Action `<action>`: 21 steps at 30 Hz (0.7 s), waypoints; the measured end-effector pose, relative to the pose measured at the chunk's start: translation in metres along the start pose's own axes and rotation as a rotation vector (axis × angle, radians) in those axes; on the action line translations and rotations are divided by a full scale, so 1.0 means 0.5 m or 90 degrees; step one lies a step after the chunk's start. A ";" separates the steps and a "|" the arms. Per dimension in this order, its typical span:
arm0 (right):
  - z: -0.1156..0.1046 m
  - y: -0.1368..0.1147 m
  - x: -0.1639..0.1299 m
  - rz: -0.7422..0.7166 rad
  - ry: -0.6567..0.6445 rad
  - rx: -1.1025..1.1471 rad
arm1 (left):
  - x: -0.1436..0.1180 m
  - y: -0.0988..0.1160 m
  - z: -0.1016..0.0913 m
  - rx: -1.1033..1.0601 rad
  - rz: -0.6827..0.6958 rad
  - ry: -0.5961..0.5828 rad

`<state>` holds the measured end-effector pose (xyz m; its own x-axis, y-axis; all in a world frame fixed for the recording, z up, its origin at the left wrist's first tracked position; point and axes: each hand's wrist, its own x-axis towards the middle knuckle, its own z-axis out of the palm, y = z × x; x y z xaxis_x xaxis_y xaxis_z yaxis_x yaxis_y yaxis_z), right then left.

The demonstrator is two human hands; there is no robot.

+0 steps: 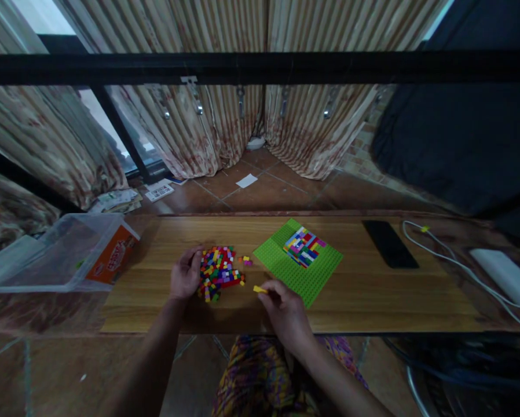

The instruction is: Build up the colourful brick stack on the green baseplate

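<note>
A heap of small coloured bricks (219,272) lies on the wooden table (373,295). My left hand (185,275) rests against the heap's left side, fingers curled at its edge. My right hand (286,313) pinches a yellow brick (259,289) just off the near corner of a green baseplate (318,269). On the baseplate's far part sits a patch of joined multicoloured bricks (303,246). A few loose bricks (245,260) lie between the heap and the baseplate.
A clear plastic box with an orange label (75,252) lies tipped at the table's left end. A black phone (389,243), a white cable (451,260) and a white device (503,275) lie at the right. Curtains hang behind.
</note>
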<state>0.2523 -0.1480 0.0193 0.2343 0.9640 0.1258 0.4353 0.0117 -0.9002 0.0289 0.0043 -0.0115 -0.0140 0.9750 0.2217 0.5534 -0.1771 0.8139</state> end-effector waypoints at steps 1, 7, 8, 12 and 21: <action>-0.017 0.006 -0.002 0.014 0.014 0.018 | 0.000 0.001 0.000 0.002 0.001 0.000; -0.100 0.052 -0.008 0.070 0.110 0.042 | -0.001 0.006 -0.001 0.006 -0.001 -0.002; -0.111 0.061 -0.007 0.075 0.127 0.044 | -0.001 0.005 -0.001 0.006 -0.002 -0.002; -0.153 0.097 0.001 0.076 0.196 0.041 | 0.000 -0.001 0.002 -0.001 0.007 0.006; -0.210 0.130 0.036 0.056 0.309 0.013 | -0.001 0.008 -0.002 0.020 0.014 0.007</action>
<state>0.3763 -0.1577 0.0067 0.6498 0.7264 0.2241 0.3798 -0.0548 -0.9235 0.0303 0.0029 -0.0078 -0.0106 0.9693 0.2455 0.5796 -0.1941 0.7915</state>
